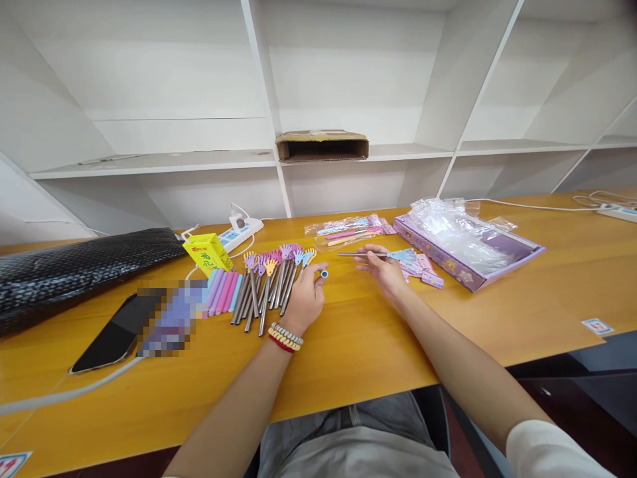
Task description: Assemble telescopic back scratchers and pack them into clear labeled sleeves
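Note:
My left hand (305,300) is closed around a short light-blue tube (324,273), whose round open end points out past the fingers. In my right hand (384,271) lies a back scratcher with a thin metal rod (348,254) and a light-blue hand-shaped head (404,255); its bare rod end points left. The two hands are apart. Left of my left hand is a pile of metal-rod back scratchers (269,269) with purple, pink, yellow and blue heads. Beside them several coloured handle tubes (223,292) lie in a row.
Packed back scratchers (348,232) in clear bags lie behind the hands. A purple box (468,275) of clear bags stands right, near pink cards (430,275). At left are a yellow box (206,253), power strip (243,232), phone (107,338) and black wrapped bundle (89,275).

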Available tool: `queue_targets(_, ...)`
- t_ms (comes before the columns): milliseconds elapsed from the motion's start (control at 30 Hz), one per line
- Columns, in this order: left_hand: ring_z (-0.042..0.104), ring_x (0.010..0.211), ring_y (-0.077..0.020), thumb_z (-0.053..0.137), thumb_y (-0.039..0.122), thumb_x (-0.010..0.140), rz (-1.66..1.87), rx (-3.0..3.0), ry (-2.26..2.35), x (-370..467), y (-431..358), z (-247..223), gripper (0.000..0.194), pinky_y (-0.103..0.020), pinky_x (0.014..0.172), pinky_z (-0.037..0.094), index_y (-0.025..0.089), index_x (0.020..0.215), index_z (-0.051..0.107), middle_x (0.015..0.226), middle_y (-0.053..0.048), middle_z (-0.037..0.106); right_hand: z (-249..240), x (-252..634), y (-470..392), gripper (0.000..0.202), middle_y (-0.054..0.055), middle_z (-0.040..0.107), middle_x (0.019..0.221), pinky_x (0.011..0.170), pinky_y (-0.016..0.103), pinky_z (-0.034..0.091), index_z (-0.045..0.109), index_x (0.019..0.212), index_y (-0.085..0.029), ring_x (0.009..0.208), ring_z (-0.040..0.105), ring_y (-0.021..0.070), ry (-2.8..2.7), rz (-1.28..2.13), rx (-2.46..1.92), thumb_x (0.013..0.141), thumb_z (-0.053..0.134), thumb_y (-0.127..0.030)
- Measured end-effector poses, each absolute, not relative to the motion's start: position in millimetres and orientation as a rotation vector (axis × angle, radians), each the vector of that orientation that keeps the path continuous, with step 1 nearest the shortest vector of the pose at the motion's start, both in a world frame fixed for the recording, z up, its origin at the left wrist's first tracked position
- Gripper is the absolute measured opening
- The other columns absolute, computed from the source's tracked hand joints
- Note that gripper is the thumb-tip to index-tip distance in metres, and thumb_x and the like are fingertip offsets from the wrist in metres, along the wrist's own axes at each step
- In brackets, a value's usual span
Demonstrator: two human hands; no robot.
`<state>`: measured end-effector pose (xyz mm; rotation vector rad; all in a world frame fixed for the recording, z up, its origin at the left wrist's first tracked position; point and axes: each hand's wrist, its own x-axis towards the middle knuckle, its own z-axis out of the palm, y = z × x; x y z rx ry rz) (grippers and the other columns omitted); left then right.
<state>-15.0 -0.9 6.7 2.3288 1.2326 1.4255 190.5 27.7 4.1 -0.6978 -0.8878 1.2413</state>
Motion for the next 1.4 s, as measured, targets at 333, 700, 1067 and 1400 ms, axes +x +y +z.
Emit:
queue_targets(333,0.055,0.096,-0.0174,0.043,0.028,0.088,1.239,2.424,1.352,-16,2,6,0.025,-0.031,0.088,0.043,0.018,0.108,0.056,0.102,-0.007,0.06,13,196,28,0.018,0.002,0.065,0.069,0.043,0.02,0.051,0.049,0.081,-0.016,0.052,0.062,0.0125,-0.668,1.383,-0.609,0.078,0.062,-0.029)
queue_targets(700,0.057,0.095,-0.0178,0.045,0.029,0.087,1.206,2.432,1.363,-12,1,5,0.025,-0.031,0.088,0.043,0.018,0.106,0.058,0.102,-0.007,0.062,9,193,29,0.024,0.003,0.065,0.071,0.042,0.022,0.049,0.047,0.082,-0.017,0.051,0.06,0.0134,-0.704,1.372,-0.65,0.074,0.065,-0.031)
queue_targets(1067,0.062,0.082,-0.0228,0.05,0.034,0.079,1.411,1.778,2.195,-84,31,32,0.03,-0.034,0.079,0.044,0.019,0.1,0.064,0.088,-0.007,0.068,8,190,25,0.033,-0.008,0.034,0.039,0.031,0.017,0.02,0.055,0.088,-0.017,0.031,0.025,0.0057,-0.864,1.356,-0.947,0.073,0.06,-0.046)
queue_targets(1400,0.06,0.091,-0.0304,0.054,0.03,0.071,1.155,1.531,2.657,-132,24,52,0.029,-0.041,0.079,0.043,0.017,0.094,0.067,0.092,-0.013,0.067,5,191,23,0.029,-0.005,0.036,0.04,0.036,0.021,0.021,0.056,0.093,-0.016,0.034,0.026,0.0084,-0.973,1.451,-0.946,0.075,0.044,-0.036)
